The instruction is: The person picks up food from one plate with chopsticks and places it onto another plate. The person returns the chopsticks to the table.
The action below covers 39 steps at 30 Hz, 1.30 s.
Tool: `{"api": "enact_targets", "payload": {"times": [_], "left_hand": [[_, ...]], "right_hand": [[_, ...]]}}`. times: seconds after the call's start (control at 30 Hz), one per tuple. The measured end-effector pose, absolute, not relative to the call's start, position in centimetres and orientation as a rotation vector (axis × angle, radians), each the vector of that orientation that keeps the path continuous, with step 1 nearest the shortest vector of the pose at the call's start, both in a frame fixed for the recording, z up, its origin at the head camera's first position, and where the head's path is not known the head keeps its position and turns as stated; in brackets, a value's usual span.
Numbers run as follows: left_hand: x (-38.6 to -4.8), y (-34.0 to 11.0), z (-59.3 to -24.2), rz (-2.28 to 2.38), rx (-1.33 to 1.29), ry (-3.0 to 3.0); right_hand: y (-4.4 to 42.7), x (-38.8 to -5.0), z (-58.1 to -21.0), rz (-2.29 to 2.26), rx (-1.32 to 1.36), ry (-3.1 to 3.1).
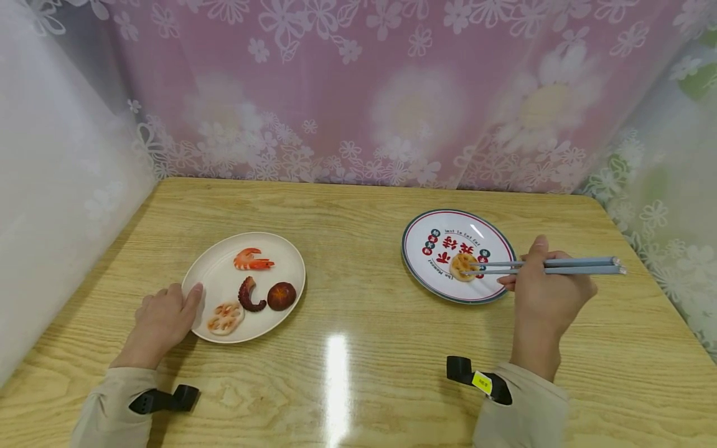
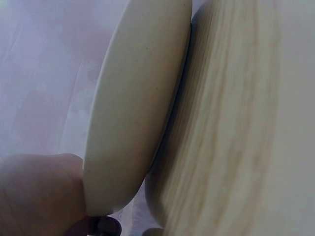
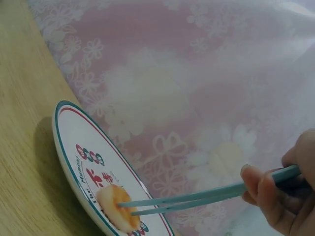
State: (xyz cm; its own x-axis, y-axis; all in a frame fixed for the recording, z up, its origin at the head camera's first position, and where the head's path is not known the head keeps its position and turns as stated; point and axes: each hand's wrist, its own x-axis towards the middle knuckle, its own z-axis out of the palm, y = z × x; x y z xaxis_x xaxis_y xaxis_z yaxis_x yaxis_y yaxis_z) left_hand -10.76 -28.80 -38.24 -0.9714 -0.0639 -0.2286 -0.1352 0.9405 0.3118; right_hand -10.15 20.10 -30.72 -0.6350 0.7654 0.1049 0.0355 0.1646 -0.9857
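Note:
At the left, my left hand [image 1: 165, 317] grips the edge of a cream plate [image 1: 208, 267], its thumb over the rim. The plate's outer side [image 2: 133, 98] fills much of the left wrist view, and the other fingers are mostly hidden there. On it lie a shrimp [image 1: 252, 259], an octopus tentacle [image 1: 249, 295], a brown mushroom cap [image 1: 282, 296] and a lotus root slice [image 1: 226, 318]. My right hand [image 1: 546, 295] holds blue-grey chopsticks [image 1: 577, 266]. Their tips touch a round, browned scallop-like piece [image 3: 118, 206] on the white printed plate [image 1: 421, 239].
The wooden table [image 1: 347, 249] lies under both plates, with bare wood between them. A pink floral curtain [image 1: 336, 93] hangs behind its far edge, and pale curtains flank the left and right sides. Black wrist cameras [image 1: 182, 398] sit on both sleeves.

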Motion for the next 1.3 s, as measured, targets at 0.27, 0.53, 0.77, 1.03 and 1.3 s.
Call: {"api": "enact_targets", "payload": {"times": [0.27,0.53,0.77,1.03,1.3], "left_hand": [[-10.7,-28.8,-38.2,0.484,-0.152,2.88],[-10.7,-28.8,-38.2,0.477,-0.15,2.883],[-10.8,-28.7,-38.4,0.475,-0.163,2.877],[-10.8,-28.7,-38.3,0.478,-0.169,2.876],[-10.8,-28.6,-38.2,0.474,-0.164,2.88]], "right_hand": [[19.9,-10.6,-31.4,1.511,-0.607,-1.739],[19.7,-10.5,-31.4,1.552,-0.565,-1.712],[19.4,-10.5,-31.4,1.528,-0.532,-1.724],[19.2,-10.6,-31.3,1.523,-0.482,-1.691],[18.7,-10.6,-31.1,1.554,-0.459,-1.666]]}}
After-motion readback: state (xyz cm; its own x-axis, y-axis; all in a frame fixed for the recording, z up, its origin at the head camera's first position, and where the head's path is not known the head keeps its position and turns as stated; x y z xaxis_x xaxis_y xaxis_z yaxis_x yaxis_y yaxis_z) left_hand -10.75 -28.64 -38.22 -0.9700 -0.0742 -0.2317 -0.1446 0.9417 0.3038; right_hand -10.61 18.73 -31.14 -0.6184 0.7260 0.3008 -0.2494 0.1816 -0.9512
